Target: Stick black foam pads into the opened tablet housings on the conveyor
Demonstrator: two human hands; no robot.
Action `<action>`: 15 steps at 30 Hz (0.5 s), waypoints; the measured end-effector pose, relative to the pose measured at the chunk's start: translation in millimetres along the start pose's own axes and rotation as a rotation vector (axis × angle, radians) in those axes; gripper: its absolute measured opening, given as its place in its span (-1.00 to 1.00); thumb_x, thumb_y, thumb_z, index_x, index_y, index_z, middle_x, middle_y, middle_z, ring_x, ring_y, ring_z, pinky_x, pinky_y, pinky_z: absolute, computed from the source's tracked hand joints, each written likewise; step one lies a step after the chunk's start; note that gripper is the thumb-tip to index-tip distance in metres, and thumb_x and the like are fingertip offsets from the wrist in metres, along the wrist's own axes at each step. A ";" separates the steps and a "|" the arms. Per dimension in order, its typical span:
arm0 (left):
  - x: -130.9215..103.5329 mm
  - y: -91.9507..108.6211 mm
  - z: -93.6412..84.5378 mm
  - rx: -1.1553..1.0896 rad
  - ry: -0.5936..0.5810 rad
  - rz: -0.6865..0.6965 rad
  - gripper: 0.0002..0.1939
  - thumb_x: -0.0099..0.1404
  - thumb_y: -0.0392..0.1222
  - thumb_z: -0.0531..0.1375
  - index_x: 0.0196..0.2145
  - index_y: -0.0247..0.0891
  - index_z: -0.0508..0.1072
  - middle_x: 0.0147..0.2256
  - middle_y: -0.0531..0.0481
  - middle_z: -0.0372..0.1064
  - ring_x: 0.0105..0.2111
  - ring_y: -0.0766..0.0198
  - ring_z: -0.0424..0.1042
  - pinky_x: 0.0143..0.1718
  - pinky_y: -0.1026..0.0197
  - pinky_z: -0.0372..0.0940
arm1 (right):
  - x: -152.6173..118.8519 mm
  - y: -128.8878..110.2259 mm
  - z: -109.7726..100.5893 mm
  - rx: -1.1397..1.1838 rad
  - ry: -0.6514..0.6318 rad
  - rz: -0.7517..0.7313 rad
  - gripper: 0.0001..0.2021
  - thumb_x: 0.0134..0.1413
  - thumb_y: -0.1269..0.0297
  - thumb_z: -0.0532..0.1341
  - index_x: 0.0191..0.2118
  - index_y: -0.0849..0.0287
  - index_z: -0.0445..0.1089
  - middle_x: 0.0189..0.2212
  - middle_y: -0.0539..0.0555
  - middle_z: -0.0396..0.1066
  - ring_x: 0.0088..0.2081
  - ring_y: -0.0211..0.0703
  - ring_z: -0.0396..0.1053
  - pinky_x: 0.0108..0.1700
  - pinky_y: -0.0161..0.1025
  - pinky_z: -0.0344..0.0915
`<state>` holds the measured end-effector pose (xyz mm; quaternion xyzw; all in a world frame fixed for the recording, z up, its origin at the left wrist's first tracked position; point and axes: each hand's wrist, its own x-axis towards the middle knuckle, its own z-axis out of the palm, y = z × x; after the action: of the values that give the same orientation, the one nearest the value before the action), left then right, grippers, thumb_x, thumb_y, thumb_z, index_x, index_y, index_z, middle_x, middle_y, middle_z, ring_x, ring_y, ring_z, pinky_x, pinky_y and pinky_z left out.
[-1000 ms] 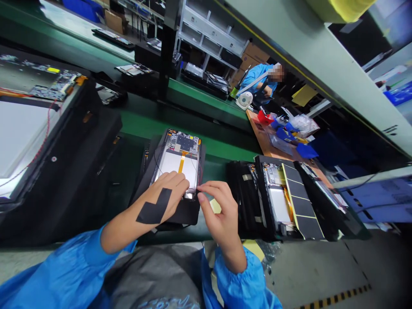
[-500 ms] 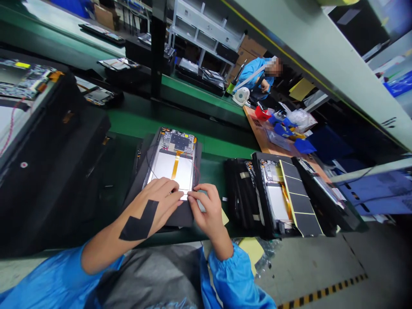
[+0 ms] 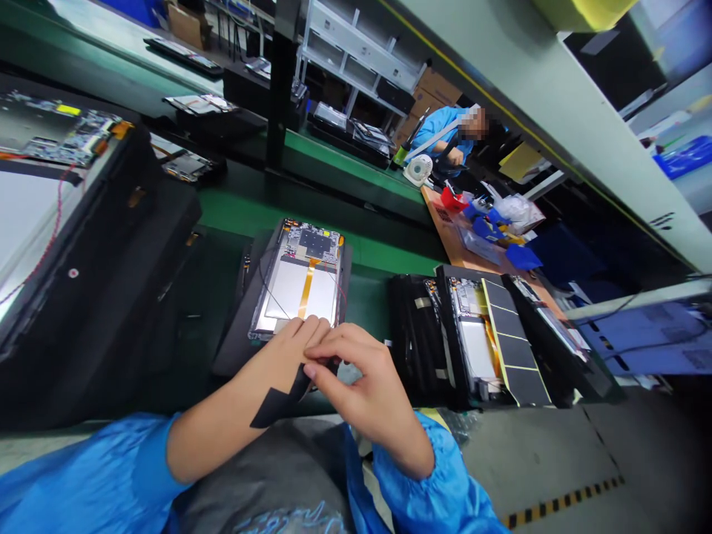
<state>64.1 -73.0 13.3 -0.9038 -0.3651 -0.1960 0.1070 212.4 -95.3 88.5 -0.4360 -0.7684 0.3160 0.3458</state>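
Observation:
An opened tablet (image 3: 294, 293) lies tilted on black foam, its circuit board (image 3: 315, 243) at the far end and an orange ribbon cable (image 3: 306, 288) running over the silver battery area. My left hand (image 3: 297, 348) is at the tablet's near edge, back upward; its fingertips are hidden from view. Black tape (image 3: 272, 406) is stuck across the back of that hand and wrist. With thumb and index finger, my right hand (image 3: 356, 371) pinches the tape's far end at the left hand's back.
Foam-backed tablets (image 3: 472, 334) stand to the right, one bearing a sheet of black adhesive pieces (image 3: 517, 326). A large stack of black foam with a tablet (image 3: 105, 282) is at the left. Across the bench sits a co-worker (image 3: 445, 133) near a small white fan (image 3: 417, 170).
My right hand has left the tablet's near edge and come to the tape on my left hand. My left hand has drawn back toward me and turned, so its fingers are now hidden.

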 end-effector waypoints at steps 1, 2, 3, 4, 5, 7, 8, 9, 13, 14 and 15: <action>-0.8 1.4 -0.7 0.010 -0.012 -0.005 -0.85 0.25 -0.44 0.12 -0.30 -0.21 0.34 -0.34 0.00 0.21 -0.27 0.12 0.24 -0.29 0.10 0.17 | -2.5 -0.6 1.9 -0.013 0.010 -0.003 -0.92 0.16 0.50 0.36 -0.27 0.19 0.56 -0.32 0.07 0.55 -0.24 -0.15 0.50 -0.14 -0.24 0.38; -1.3 2.8 -1.6 0.024 -0.026 -0.011 -0.82 0.24 -0.46 0.12 -0.27 -0.22 0.35 -0.31 -0.02 0.22 -0.23 0.11 0.24 -0.26 0.09 0.18 | -4.9 -1.9 3.4 -0.022 0.018 -0.004 -0.91 0.16 0.51 0.34 -0.28 0.19 0.55 -0.33 0.07 0.54 -0.24 -0.15 0.49 -0.15 -0.24 0.36; -1.6 4.1 -2.7 0.037 -0.041 -0.019 -0.80 0.24 -0.47 0.11 -0.24 -0.23 0.36 -0.28 -0.04 0.23 -0.20 0.10 0.24 -0.23 0.09 0.18 | -7.1 -3.8 4.3 -0.025 0.019 -0.002 -0.90 0.16 0.51 0.33 -0.29 0.18 0.54 -0.34 0.06 0.53 -0.25 -0.16 0.47 -0.16 -0.24 0.35; -1.6 5.4 -4.0 0.047 -0.054 -0.029 -0.79 0.24 -0.48 0.11 -0.23 -0.24 0.37 -0.27 -0.05 0.24 -0.19 0.09 0.23 -0.21 0.08 0.18 | -8.7 -6.0 4.7 -0.026 0.013 0.004 -0.89 0.17 0.52 0.32 -0.30 0.17 0.53 -0.35 0.04 0.52 -0.27 -0.17 0.46 -0.17 -0.24 0.33; -1.5 6.5 -5.3 0.052 -0.065 -0.037 -0.79 0.24 -0.49 0.11 -0.23 -0.24 0.37 -0.26 -0.04 0.23 -0.19 0.09 0.23 -0.20 0.09 0.18 | -9.9 -8.3 4.7 -0.028 0.002 0.013 -0.89 0.17 0.52 0.31 -0.31 0.16 0.51 -0.36 0.02 0.50 -0.28 -0.19 0.44 -0.18 -0.25 0.32; -1.2 7.8 -7.5 0.052 -0.079 -0.051 -0.80 0.24 -0.50 0.11 -0.25 -0.24 0.36 -0.28 -0.03 0.22 -0.20 0.11 0.22 -0.19 0.10 0.18 | -11.0 -11.9 3.4 -0.040 -0.034 0.042 -0.88 0.18 0.51 0.28 -0.32 0.15 0.47 -0.38 -0.01 0.44 -0.30 -0.21 0.40 -0.20 -0.26 0.29; -1.2 8.1 -8.4 0.048 -0.082 -0.054 -0.80 0.23 -0.49 0.11 -0.26 -0.24 0.35 -0.28 -0.02 0.21 -0.20 0.12 0.21 -0.19 0.10 0.18 | -11.1 -13.0 2.2 -0.050 -0.057 0.058 -0.89 0.19 0.51 0.27 -0.31 0.15 0.45 -0.37 -0.02 0.42 -0.31 -0.22 0.38 -0.21 -0.27 0.29; -1.3 8.1 -8.8 0.045 -0.083 -0.057 -0.80 0.23 -0.49 0.11 -0.25 -0.24 0.35 -0.27 -0.02 0.21 -0.20 0.12 0.21 -0.18 0.11 0.18 | -11.0 -13.5 0.9 -0.059 -0.075 0.070 -0.89 0.20 0.51 0.25 -0.31 0.15 0.42 -0.36 -0.02 0.40 -0.30 -0.23 0.37 -0.21 -0.27 0.28; -1.9 8.1 -7.3 0.045 -0.087 -0.057 -0.79 0.23 -0.46 0.15 -0.20 -0.24 0.35 -0.24 -0.02 0.23 -0.19 0.14 0.21 -0.16 0.14 0.20 | -11.6 -11.0 -3.3 -0.052 -0.077 0.086 -0.91 0.29 0.47 0.19 -0.24 0.15 0.36 -0.30 0.00 0.38 -0.28 -0.23 0.35 -0.21 -0.28 0.29; -1.7 8.3 -6.4 0.049 -0.089 -0.054 -0.81 0.24 -0.45 0.15 -0.22 -0.23 0.34 -0.25 -0.01 0.23 -0.20 0.14 0.21 -0.18 0.13 0.20 | -12.3 -9.8 -3.4 -0.048 -0.066 0.080 -0.93 0.31 0.46 0.19 -0.20 0.15 0.38 -0.28 0.02 0.39 -0.26 -0.22 0.36 -0.20 -0.28 0.30; -1.3 8.8 -5.7 0.057 -0.091 -0.050 -0.82 0.25 -0.45 0.15 -0.25 -0.22 0.34 -0.27 0.00 0.22 -0.22 0.13 0.21 -0.20 0.12 0.19 | -13.3 -8.7 -3.0 -0.045 -0.059 0.069 -0.92 0.31 0.45 0.21 -0.16 0.15 0.41 -0.25 0.03 0.42 -0.23 -0.21 0.37 -0.18 -0.27 0.32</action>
<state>67.8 -82.0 17.4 -0.8990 -0.3975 -0.1467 0.1108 215.9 -110.2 93.6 -0.4604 -0.7697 0.3231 0.3021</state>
